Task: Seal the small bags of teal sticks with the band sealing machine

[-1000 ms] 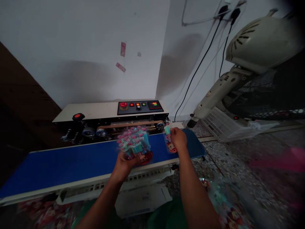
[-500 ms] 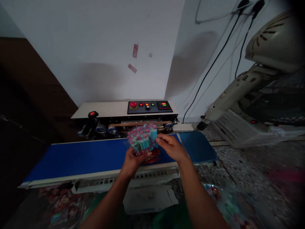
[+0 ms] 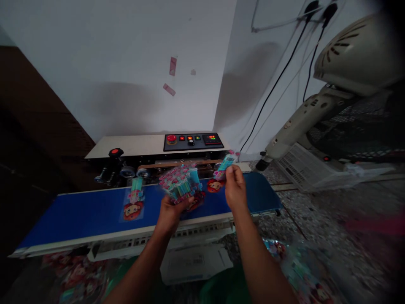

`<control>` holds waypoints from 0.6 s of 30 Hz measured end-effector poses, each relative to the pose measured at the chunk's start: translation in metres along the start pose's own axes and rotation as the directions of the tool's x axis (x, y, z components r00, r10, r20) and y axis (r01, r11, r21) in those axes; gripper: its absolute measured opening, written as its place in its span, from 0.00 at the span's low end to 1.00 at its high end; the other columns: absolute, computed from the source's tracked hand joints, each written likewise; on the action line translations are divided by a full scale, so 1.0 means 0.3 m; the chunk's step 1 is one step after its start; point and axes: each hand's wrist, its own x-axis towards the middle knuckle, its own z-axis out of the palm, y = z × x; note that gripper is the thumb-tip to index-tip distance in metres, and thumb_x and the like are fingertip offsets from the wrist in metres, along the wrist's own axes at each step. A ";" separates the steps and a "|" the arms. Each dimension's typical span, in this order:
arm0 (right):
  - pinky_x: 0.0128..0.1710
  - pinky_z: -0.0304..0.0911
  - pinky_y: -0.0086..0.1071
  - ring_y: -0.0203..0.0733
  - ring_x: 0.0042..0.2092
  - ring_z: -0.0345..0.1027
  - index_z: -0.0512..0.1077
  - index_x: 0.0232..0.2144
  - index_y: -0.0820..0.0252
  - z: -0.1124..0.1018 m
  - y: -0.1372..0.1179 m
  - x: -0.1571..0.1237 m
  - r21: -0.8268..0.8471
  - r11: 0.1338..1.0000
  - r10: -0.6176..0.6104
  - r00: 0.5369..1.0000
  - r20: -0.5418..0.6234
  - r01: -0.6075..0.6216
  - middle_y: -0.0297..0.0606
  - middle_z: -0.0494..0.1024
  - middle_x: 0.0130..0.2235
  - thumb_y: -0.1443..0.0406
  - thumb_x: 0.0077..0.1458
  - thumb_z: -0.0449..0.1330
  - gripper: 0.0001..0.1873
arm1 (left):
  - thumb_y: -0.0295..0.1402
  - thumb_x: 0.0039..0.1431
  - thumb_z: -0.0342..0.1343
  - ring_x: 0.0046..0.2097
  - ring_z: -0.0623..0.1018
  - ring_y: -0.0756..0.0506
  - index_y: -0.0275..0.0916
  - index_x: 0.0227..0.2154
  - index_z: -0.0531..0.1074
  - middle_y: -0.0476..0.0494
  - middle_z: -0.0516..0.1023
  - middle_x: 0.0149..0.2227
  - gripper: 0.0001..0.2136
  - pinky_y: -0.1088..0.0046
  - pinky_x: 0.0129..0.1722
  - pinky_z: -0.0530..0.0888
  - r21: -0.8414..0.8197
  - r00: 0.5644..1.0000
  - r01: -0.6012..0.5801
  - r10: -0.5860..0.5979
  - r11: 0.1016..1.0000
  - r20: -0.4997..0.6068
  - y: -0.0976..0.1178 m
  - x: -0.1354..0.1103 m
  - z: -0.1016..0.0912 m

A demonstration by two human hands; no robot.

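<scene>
I see the white wall [image 3: 133,50] beyond both of my grips, with the belt [image 3: 79,215] running beneath them and stretching past them to either side. The machine [image 3: 136,145] stands along the belt's far edge, just ahead of my hands. Well to the right of my right grip leans the fan [image 3: 344,55], with the crate [image 3: 300,169] below it. The white box [image 3: 196,264] sits under the belt, on my side of the grips, and a clear bag [image 3: 306,270] lies to the right of my right forearm. My left hand [image 3: 171,211] is closed around a stack [image 3: 180,183] of clear packets, thumb across the near side, held over the belt. My right hand [image 3: 236,185] has a narrow pinch on one packet [image 3: 227,162], tilted, its red-haired figure pointing down and left; I can't tell whether it touches the belt. To the left of my left grip a second packet [image 3: 134,200] lies on the belt. Ahead, between my grips, is the lit display [image 3: 211,139]; farther left is the red button [image 3: 171,138].
</scene>
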 end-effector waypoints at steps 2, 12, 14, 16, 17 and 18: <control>0.34 0.58 0.27 0.36 0.32 0.63 0.64 0.37 0.58 -0.066 0.025 0.032 -0.189 0.982 -0.027 0.993 -0.114 0.005 0.34 0.70 0.31 0.53 0.59 0.43 0.18 | 0.31 0.36 0.68 0.36 0.80 0.40 0.33 0.33 0.76 0.40 0.81 0.34 0.17 0.62 0.40 0.76 0.012 1.000 0.013 -0.013 1.000 -0.003 0.003 -0.001 -0.001; 0.31 0.54 0.30 0.44 0.36 0.70 0.66 0.44 0.61 -0.174 0.149 0.101 -0.888 0.428 0.300 0.953 -0.039 -0.171 0.44 0.76 0.33 0.57 0.61 0.42 0.19 | 0.30 0.36 0.68 0.34 0.80 0.41 0.34 0.31 0.76 0.42 0.82 0.32 0.15 0.64 0.38 0.76 0.082 0.996 0.077 -0.080 0.994 0.032 0.054 -0.020 0.030; 0.30 0.54 0.30 0.44 0.34 0.71 0.66 0.43 0.61 -0.141 0.143 0.104 -0.899 0.417 0.324 0.946 0.012 -0.132 0.43 0.76 0.31 0.57 0.61 0.42 0.19 | 0.31 0.36 0.69 0.35 0.80 0.40 0.34 0.33 0.76 0.42 0.82 0.33 0.17 0.64 0.39 0.76 0.092 0.996 0.080 -0.083 0.992 0.029 0.059 -0.023 0.034; 0.30 0.55 0.30 0.43 0.34 0.70 0.67 0.42 0.61 -0.108 0.134 0.104 -0.888 0.451 0.329 0.942 0.067 -0.094 0.42 0.76 0.29 0.57 0.61 0.42 0.19 | 0.31 0.36 0.69 0.36 0.80 0.40 0.34 0.33 0.76 0.42 0.82 0.32 0.17 0.64 0.38 0.76 0.109 0.996 0.081 -0.084 0.991 0.025 0.057 -0.023 0.033; 0.32 0.56 0.30 0.43 0.35 0.70 0.67 0.42 0.62 -0.094 0.126 0.103 -0.876 0.476 0.311 0.947 0.088 -0.075 0.43 0.76 0.31 0.57 0.61 0.43 0.18 | 0.31 0.36 0.68 0.35 0.80 0.40 0.33 0.32 0.76 0.42 0.82 0.32 0.16 0.64 0.38 0.76 0.117 0.996 0.081 -0.084 0.990 0.025 0.052 -0.022 0.030; 0.34 0.57 0.30 0.43 0.37 0.70 0.67 0.42 0.62 -0.081 0.115 0.100 -0.859 0.508 0.270 0.958 0.097 -0.057 0.44 0.76 0.33 0.58 0.61 0.44 0.18 | 0.31 0.37 0.68 0.35 0.80 0.40 0.33 0.32 0.76 0.42 0.81 0.32 0.15 0.64 0.38 0.76 0.122 0.996 0.079 -0.083 0.989 0.029 0.045 -0.020 0.024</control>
